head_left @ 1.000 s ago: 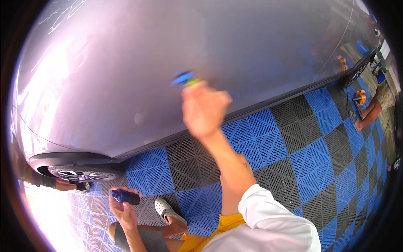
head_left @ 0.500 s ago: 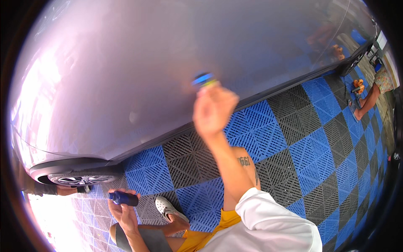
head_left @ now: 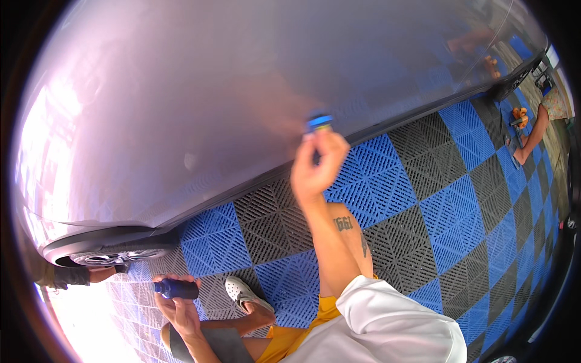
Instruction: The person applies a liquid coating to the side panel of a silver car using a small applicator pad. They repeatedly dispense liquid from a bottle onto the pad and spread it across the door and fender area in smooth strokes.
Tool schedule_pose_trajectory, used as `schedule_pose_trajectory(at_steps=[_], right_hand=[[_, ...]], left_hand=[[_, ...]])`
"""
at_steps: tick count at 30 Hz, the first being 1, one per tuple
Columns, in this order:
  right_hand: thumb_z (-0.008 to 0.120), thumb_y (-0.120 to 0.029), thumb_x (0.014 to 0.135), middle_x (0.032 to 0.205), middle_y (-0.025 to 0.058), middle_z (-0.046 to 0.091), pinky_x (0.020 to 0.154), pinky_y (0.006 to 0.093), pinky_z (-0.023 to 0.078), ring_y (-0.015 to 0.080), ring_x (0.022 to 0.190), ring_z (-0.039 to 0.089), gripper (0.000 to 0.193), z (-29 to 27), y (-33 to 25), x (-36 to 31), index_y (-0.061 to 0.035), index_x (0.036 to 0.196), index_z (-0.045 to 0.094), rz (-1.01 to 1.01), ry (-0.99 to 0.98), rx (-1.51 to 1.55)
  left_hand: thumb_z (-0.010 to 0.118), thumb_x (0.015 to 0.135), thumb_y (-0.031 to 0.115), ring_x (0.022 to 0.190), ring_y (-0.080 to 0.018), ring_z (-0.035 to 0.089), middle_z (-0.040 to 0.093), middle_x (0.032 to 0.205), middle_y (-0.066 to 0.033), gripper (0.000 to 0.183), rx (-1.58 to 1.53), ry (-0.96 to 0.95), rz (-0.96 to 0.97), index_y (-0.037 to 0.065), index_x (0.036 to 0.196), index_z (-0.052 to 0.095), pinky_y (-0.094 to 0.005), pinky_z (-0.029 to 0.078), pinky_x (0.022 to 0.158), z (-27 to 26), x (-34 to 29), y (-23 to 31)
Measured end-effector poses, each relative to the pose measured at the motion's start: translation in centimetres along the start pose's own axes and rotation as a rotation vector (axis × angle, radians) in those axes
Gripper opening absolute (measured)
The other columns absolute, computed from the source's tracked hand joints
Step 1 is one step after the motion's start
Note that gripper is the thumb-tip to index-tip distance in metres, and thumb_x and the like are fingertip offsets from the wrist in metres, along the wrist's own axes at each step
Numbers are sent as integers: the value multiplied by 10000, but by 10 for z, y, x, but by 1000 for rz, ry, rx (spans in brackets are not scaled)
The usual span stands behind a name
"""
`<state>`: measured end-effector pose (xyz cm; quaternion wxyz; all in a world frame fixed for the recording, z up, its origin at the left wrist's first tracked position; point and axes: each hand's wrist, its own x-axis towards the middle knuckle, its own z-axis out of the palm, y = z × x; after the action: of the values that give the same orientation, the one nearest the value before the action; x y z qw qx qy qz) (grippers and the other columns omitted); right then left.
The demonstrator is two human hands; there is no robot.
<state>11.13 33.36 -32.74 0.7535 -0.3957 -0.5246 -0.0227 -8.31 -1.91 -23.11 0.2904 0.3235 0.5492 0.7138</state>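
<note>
My right hand (head_left: pixel 318 163) pinches a small applicator pad (head_left: pixel 319 122), blue and dark with a yellow-green strip, against the lower side of a glossy grey car door (head_left: pixel 212 91). Motion blurs the pad, so its exact shape is unclear. Down at the lower left, my left hand (head_left: pixel 180 311) is closed around a small dark blue bottle (head_left: pixel 180 288). The bottle lies nearly sideways in the fingers, its narrow top pointing left, apart from the car.
Below the door runs a dark sill, with a wheel (head_left: pixel 118 257) at left. Blue and black grid tiles (head_left: pixel 460 212) cover the floor. Another person's leg (head_left: pixel 534 142) is at far right beside an orange and black tool (head_left: pixel 519 117); a second person's leg (head_left: pixel 75 276) shows behind the wheel.
My right hand has moved right and slightly down across the door with the pad. The left hand and its bottle stay almost in place.
</note>
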Motion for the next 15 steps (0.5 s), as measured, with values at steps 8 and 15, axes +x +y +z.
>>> schedule_pose_trajectory(at_steps=[8, 15], right_hand=[[765, 24, 886, 1056, 140, 680, 907, 460, 487, 353, 962, 634, 247, 9, -43, -59, -30, 1105, 666, 6, -256, 109], [722, 22, 925, 1056, 150, 638, 850, 423, 476, 327, 961, 589, 214, -33, 48, -7, -7, 1123, 647, 106, -95, -73]], left_hand=[[826, 948, 291, 1090, -339, 666, 558, 1268, -126, 705, 29, 12, 27, 27, 1453, 410, -502, 619, 871, -3, 4, -1], [828, 946, 312, 1091, -338, 666, 552, 1292, -135, 725, 53, 33, 16, 16, 1457, 407, -501, 620, 881, -9, -8, 2]])
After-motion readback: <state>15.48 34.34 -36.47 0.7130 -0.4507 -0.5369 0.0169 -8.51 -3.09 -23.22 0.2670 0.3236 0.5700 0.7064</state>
